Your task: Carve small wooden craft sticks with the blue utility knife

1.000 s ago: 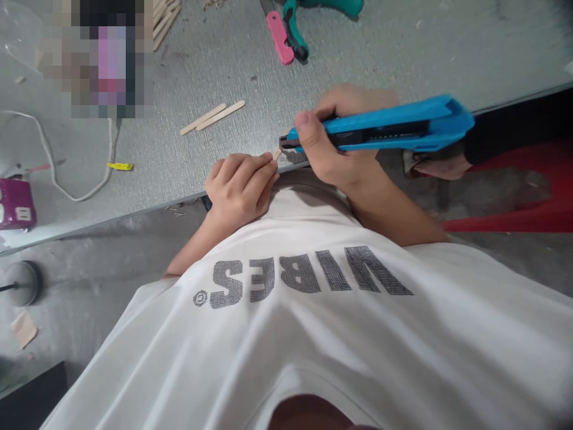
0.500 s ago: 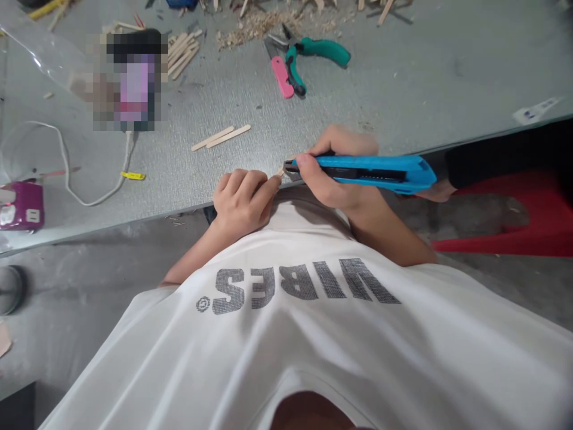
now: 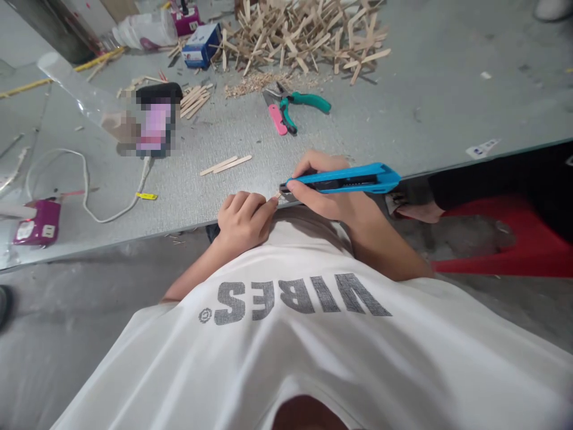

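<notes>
At the table's near edge my left hand [image 3: 246,218] is closed on a wooden craft stick [image 3: 278,196], and only its tip shows past the thumb and forefinger. My right hand [image 3: 329,194] grips a blue utility knife [image 3: 353,178], its dark front end against that tip. The blade itself is too small to make out. Two loose craft sticks [image 3: 227,165] lie side by side just beyond my left hand. Farther off are green-handled pliers [image 3: 308,101], touching a pink-handled folding knife [image 3: 277,119].
A large heap of joined craft sticks [image 3: 299,39] covers the back, with wood shavings [image 3: 255,85] before it. Leftward lie a blue box [image 3: 201,46], a stick bundle [image 3: 196,101], a blurred-out phone, a white cable [image 3: 87,203] and a purple box [image 3: 38,223]. A red stool [image 3: 532,236] stands right.
The camera view has tilted up, bringing the stick heap into sight. The knife's front end has shifted slightly toward my left hand, while both hands keep their grips.
</notes>
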`<state>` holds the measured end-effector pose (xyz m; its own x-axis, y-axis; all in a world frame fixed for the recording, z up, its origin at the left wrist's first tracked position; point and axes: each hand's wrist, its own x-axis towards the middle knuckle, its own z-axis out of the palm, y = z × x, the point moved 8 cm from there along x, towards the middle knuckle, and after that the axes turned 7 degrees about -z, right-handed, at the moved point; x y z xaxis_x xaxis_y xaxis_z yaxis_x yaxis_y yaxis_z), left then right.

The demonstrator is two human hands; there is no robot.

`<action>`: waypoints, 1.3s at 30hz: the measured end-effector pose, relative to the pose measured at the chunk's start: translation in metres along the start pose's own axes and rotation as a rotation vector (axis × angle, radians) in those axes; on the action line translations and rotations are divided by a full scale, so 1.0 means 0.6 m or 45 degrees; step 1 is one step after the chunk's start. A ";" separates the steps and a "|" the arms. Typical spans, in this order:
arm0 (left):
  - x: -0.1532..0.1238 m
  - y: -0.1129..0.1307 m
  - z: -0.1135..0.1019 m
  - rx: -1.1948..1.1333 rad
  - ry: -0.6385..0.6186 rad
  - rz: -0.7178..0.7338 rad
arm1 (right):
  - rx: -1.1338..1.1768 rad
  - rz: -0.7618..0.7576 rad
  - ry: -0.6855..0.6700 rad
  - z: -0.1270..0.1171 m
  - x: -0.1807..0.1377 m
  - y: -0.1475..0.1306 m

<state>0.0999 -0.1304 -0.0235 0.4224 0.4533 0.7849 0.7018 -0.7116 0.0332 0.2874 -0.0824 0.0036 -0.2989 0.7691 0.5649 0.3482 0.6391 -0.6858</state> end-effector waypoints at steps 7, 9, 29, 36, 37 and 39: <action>0.008 0.008 -0.010 0.044 0.064 0.045 | 0.105 -0.006 -0.116 0.009 0.012 0.018; 0.007 0.007 -0.006 0.059 0.026 0.056 | 0.085 -0.032 -0.106 0.009 0.008 0.018; 0.008 0.008 -0.017 -0.055 0.160 0.074 | -0.086 -0.454 0.002 0.005 -0.020 -0.029; 0.012 0.007 -0.019 -0.094 0.181 0.056 | -0.182 -0.403 0.004 0.007 -0.025 -0.017; 0.012 0.007 -0.019 -0.092 0.179 0.052 | -0.182 -0.404 0.010 0.006 -0.026 -0.017; 0.011 0.005 -0.016 -0.086 0.163 0.041 | -0.175 -0.402 0.031 0.003 -0.028 -0.017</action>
<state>0.0994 -0.1348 -0.0124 0.3645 0.3606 0.8585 0.6473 -0.7609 0.0448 0.2870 -0.1019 0.0003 -0.3901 0.5322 0.7514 0.3589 0.8394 -0.4082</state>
